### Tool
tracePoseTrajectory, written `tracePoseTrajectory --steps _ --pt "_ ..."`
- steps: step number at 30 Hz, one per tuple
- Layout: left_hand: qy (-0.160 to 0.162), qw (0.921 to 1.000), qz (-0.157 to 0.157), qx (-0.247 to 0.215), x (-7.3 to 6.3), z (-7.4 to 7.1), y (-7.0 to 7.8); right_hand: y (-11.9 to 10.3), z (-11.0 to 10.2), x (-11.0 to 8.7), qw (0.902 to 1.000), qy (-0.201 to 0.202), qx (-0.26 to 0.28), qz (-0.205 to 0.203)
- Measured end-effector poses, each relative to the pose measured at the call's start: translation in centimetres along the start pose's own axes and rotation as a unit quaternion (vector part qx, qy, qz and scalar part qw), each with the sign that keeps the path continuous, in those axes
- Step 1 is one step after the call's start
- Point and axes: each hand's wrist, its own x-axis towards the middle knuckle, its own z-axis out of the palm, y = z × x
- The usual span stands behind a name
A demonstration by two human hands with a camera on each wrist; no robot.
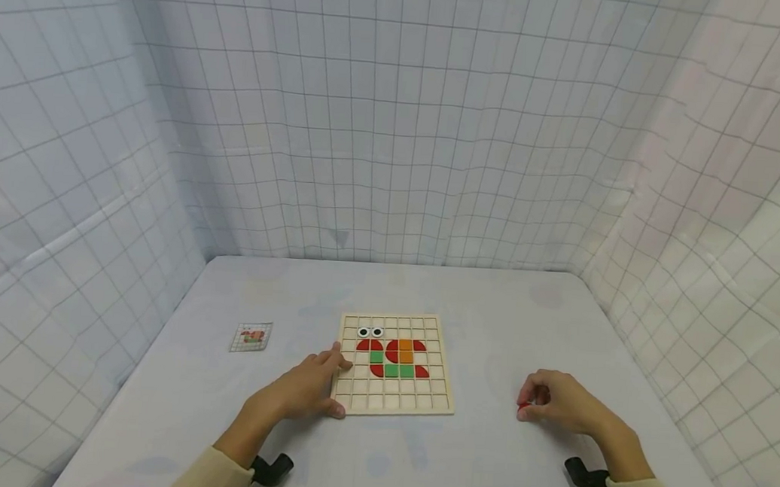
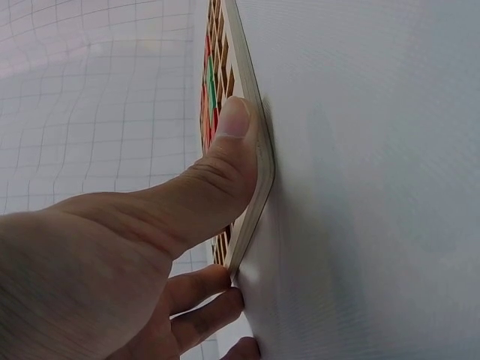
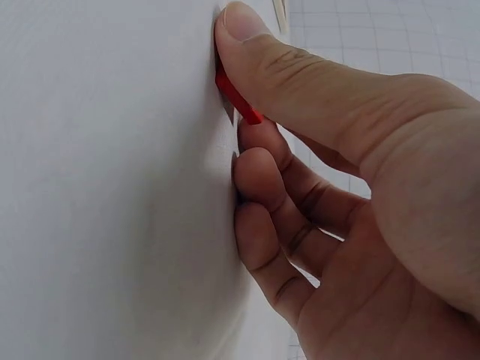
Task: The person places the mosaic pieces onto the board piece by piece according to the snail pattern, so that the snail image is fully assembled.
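Note:
A square wooden grid board lies on the table with red, green and orange pieces and two round eye pieces set in its cells. My left hand holds the board by its near left corner. In the left wrist view its thumb presses on the frame's edge, while the other fingers touch the adjoining side. Off to the right of the board, my right hand pinches a small red tile between thumb and fingers, low over the table. The fingers partly hide the tile's outline.
A small picture card with a coloured figure on a grid lies left of the board. White grid-lined curtains surround the white table at the back and sides.

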Motion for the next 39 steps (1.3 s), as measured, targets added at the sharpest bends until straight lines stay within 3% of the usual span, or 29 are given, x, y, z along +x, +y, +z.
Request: tracePoseTrajectory --steps 26,39 --pt "0.004 0.9999 -0.010 0.004 0.0 0.1 0.2 -0.2 0.2 0.8 0.9996 0.005 0.018 -0.020" --pt "0.001 1.0000 -0.005 -0.002 0.0 0.2 -0.1 -1.1 0.4 1.8 0.9988 0.027 0.005 -0.042"
